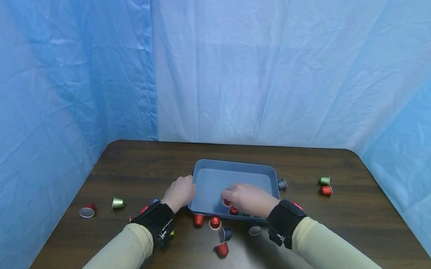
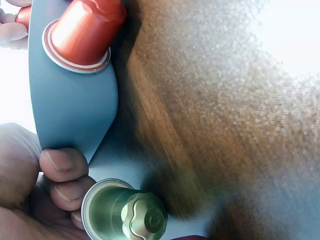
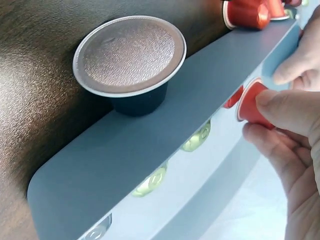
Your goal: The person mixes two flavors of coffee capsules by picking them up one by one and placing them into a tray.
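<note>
The right hand [image 1: 246, 198] pinches a red cup-shaped capsule [image 3: 254, 104]; beneath it lies a blue-grey rectangular tray [image 1: 211, 179], its edge gripped by the left hand [image 1: 180, 193]; near those fingers, a shiny green cup-shaped capsule [image 2: 112, 207]; around both hands, brown wood-grain table [image 1: 370, 208]

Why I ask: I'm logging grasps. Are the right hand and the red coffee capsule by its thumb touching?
Touching: the right wrist view shows the right hand pinching the red coffee capsule between thumb and finger.

Cream sleeves [image 1: 343, 253], 2 black wristbands [image 1: 287, 222]
</note>
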Demonstrator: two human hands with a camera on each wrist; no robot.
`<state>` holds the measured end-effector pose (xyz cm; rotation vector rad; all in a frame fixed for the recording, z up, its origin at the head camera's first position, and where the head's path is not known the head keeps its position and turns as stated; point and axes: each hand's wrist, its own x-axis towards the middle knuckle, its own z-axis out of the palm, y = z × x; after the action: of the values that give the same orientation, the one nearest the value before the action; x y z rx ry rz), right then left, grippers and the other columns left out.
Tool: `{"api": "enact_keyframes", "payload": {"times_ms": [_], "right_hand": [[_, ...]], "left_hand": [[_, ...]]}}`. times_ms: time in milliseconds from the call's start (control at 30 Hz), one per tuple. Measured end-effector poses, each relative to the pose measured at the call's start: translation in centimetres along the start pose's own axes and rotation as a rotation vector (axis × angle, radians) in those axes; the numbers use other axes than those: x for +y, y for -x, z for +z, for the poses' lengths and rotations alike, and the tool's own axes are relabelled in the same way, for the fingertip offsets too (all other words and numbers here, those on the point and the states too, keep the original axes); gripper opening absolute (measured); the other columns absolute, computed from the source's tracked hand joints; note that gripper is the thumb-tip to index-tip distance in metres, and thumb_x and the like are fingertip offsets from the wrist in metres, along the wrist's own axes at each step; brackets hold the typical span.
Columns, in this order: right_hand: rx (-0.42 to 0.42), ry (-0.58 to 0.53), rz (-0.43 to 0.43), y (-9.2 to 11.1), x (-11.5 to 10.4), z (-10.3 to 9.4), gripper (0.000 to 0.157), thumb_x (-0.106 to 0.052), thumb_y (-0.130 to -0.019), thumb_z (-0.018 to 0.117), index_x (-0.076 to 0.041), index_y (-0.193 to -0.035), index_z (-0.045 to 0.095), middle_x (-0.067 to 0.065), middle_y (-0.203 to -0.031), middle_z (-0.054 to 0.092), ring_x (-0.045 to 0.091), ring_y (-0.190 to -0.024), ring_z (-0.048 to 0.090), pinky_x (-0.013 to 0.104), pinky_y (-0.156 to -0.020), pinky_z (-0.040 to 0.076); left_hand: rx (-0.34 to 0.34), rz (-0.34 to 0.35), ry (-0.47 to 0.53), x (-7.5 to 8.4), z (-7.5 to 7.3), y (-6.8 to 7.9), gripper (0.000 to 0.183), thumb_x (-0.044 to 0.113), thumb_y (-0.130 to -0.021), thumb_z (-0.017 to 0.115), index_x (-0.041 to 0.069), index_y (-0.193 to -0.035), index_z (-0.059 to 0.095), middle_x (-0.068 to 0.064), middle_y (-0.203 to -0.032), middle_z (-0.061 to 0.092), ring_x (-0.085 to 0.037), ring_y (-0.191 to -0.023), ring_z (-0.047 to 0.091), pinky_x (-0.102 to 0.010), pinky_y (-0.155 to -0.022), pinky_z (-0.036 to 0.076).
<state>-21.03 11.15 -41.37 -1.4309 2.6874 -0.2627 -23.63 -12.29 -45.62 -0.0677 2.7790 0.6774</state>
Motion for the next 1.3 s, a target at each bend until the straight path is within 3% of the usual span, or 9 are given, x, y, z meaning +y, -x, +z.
{"api": "enact_keyframes", "payload": {"times_ms": [600, 967, 1300], "right_hand": [[-0.078, 0.13, -0.056, -1.1, -0.2, 2.0, 0.019, -0.023, -0.09, 0.08, -0.019, -0.108, 0.077, -0.005, -0.096, 0.075, 0.007, -0.088, 0.067, 0.023, -0.085, 0.056], [-0.105, 0.145, -0.068, -1.3, -0.3, 2.1, 0.021, -0.023, -0.09, 0.08, -0.02, -0.111, 0.078, -0.006, -0.1, 0.077, 0.007, -0.092, 0.069, 0.023, -0.089, 0.055], [-0.103, 0.097, -0.091, -0.9, -0.4, 1.7, 0.018, -0.02, -0.093, 0.076, -0.018, -0.111, 0.076, -0.006, -0.099, 0.076, 0.004, -0.086, 0.069, 0.019, -0.086, 0.055]], "left_hand": [[-0.009, -0.013, 0.009, 0.1, 0.0, 0.1, 0.034, 0.024, -0.107, 0.053, -0.001, -0.13, 0.057, -0.014, -0.098, 0.062, -0.026, -0.083, 0.063, -0.041, -0.072, 0.057], [-0.003, 0.001, 0.008, 0.1, -0.1, 0.3, 0.035, 0.022, -0.106, 0.053, -0.002, -0.131, 0.057, -0.015, -0.101, 0.064, -0.026, -0.084, 0.064, -0.042, -0.075, 0.058], [-0.006, 0.001, 0.003, 0.0, 0.0, 0.1, 0.033, 0.022, -0.106, 0.052, -0.002, -0.129, 0.057, -0.013, -0.093, 0.06, -0.025, -0.078, 0.061, -0.037, -0.066, 0.052]]}}
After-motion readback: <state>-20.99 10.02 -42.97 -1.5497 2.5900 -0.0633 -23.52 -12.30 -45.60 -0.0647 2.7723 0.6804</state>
